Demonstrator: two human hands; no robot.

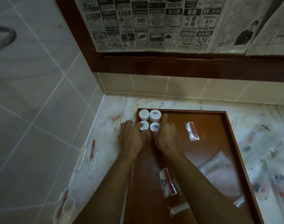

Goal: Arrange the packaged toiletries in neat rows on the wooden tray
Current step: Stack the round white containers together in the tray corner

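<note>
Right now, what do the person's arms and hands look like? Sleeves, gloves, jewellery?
Both forearms are bare as far as the frame shows, with no sleeves in view. The left hand and right hand are ungloved. No rings, watch, bracelets or markings are visible on either wrist or hand.

Both forearms bare, entering from the near edge and converging toward the far left; wrists nearly side by side. Left hand (131,136) palm down, knuckles raised, fingers curled forward and spread a little, thumb tip angled toward the right hand. Right hand (164,135) palm down, just beside the left, index finger extended straight toward the far side; remaining fingers bent under; thumb tucked low on its left side.
</note>
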